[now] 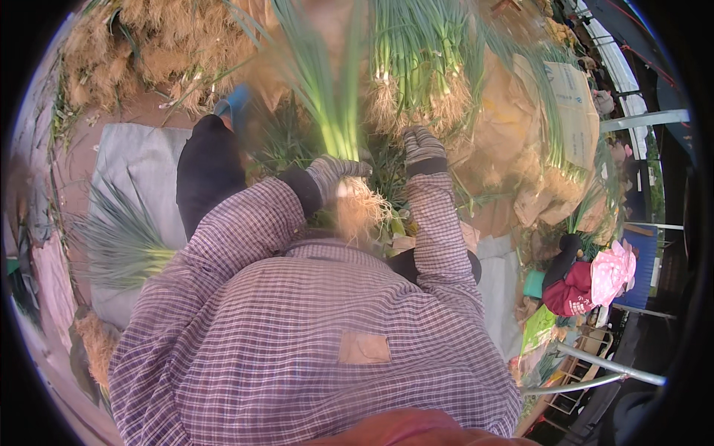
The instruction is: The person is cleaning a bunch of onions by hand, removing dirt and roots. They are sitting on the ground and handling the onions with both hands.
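Note:
My left hand [339, 170], in a striped knit glove, is closed round the white stems of a bunch of green onions [340, 134]. Its roots hang toward my chest and its long leaves point away from me. My right hand [422, 146], gloved the same way, is at the root ends of more green onions [440, 72] lying in front of me; whether its fingers grip any roots, I cannot tell. Loose green leaves [385, 161] lie between and below my hands.
Root-on bundles [167, 44] are heaped at the upper left. Another onion bunch [145, 256] rests on a grey sheet [128, 145] at left. Brown sacking [491, 111] and a printed sack [572, 111] with onions are at right. A person [574, 290] in a pink hat sits farther right, near metal poles [608, 365].

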Demonstrator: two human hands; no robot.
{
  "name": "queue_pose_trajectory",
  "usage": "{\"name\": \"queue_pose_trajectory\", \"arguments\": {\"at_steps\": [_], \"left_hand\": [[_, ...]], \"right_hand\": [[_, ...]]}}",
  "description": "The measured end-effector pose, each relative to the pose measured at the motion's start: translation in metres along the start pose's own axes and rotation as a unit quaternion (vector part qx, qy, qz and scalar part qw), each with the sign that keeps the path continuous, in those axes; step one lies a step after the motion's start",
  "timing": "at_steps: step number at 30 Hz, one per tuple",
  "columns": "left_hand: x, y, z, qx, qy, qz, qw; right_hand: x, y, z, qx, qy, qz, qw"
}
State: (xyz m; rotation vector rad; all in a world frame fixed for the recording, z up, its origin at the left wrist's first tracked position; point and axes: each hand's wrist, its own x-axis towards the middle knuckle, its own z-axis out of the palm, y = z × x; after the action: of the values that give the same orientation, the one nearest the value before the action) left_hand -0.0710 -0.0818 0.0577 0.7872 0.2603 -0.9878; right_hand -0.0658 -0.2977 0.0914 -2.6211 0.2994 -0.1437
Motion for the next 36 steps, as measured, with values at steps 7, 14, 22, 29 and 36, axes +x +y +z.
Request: {"name": "queue_pose_trajectory", "arguments": {"at_steps": [7, 14, 22, 29, 36], "left_hand": [[-0.019, 0.005, 0.008, -0.037, -0.161, 0.115, 0.980], [-0.007, 0.031, -0.015, -0.037, -0.215, 0.134, 0.967], [-0.001, 0.010, 0.002, -0.023, 0.091, 0.076, 0.993], [0.013, 0.002, -0.016, 0.025, 0.119, 0.055, 0.991], [0.020, 0.006, -0.011, 0.104, 0.203, 0.086, 0.970]], "right_hand": [[0.006, 0.043, -0.040, 0.194, -0.021, 0.001, 0.981], [0.109, -0.045, 0.025, -0.033, -0.035, 0.052, 0.997], [0.037, -0.023, 0.028, 0.750, -0.187, 0.199, 0.603], [0.015, -0.020, 0.061, 0.405, -0.092, 0.000, 0.910], [0.017, -0.077, 0.031, 0.074, -0.060, -0.102, 0.990]]}}
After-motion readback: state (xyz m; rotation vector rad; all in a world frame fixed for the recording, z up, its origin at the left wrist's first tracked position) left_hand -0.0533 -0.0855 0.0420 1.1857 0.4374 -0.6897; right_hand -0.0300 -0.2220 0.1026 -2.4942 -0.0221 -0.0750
